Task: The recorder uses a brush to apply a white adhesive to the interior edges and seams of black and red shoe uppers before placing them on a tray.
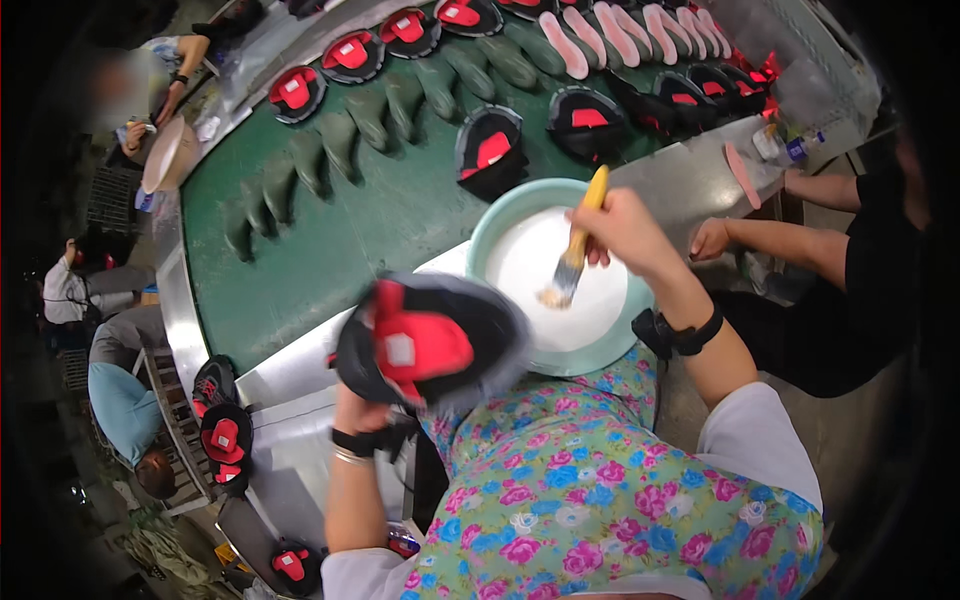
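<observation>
Gripping a yellow-handled paintbrush (pixel 577 240) in closed fingers, the right hand (pixel 625 228) hovers over a round pale-green plastic basin (pixel 487 226) whose inside is coated with white paste. The brush slants down and to the left, its bristle tip touching the white surface near the middle of the basin. A black band (pixel 690 338) wraps the right wrist.

The left hand (pixel 362 408) holds up a black and red shoe upper (pixel 425 340) from below; most of the hand is hidden behind it, so the fingers cannot be seen, though the upper clearly rests in its grasp. The upper sits just left of the basin, slightly blurred, its red panel with a small grey patch facing the camera. A dark strap and a thin bracelet circle the left wrist (pixel 356 443).

The basin stands on a grey metal bench edge (pixel 290 370) beside a green conveyor belt (pixel 400 215). On the belt lie a row of dark green shoe lasts (pixel 340 140), more black and red uppers (pixel 490 150) and, farther off, pink insoles (pixel 620 32). Three more uppers (pixel 222 430) rest at the lower left. The person wears a floral apron in green, pink and blue (pixel 590 490). To the right, another person's bare forearms (pixel 780 240) lie on the bench, well apart from the basin.
</observation>
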The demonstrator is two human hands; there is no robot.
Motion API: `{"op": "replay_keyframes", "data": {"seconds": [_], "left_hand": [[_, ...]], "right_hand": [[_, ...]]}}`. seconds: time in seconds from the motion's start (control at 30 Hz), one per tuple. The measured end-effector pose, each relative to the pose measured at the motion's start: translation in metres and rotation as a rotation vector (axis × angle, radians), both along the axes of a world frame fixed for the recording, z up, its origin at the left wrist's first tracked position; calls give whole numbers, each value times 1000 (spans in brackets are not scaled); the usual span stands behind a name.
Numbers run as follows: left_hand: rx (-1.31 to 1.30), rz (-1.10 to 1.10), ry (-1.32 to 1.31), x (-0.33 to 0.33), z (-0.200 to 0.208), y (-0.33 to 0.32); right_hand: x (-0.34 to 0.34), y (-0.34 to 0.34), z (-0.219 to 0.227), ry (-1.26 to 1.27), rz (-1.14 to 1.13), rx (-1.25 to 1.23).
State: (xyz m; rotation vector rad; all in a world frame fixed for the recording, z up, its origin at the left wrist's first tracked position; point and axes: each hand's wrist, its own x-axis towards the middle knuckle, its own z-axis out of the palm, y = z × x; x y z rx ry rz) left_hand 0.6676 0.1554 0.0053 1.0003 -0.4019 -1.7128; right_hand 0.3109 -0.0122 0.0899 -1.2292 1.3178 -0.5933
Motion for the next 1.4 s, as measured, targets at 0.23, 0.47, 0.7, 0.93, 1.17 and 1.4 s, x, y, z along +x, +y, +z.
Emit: {"op": "replay_keyframes", "data": {"seconds": [0.23, 0.47, 0.7, 0.93, 1.17, 1.4], "left_hand": [[-170, 86, -428, 55, -106, -123], [206, 336, 145, -54, -156, -180], [105, 96, 162, 38, 3, -53], [573, 410, -1347, 181, 114, 278], [1198, -273, -1369, 115, 15, 465], [1310, -376, -1707, 25, 13, 344]], "right_hand": [[-27, 31, -15, -177, -329, -152], [-7, 66, -11, -195, -373, -36], [2, 58, -9, -93, -331, -265], [7, 54, -9, -280, -90, -167], [47, 80, -15, -272, 63, -233], [64, 104, 3, -244, 64, -230]]}}
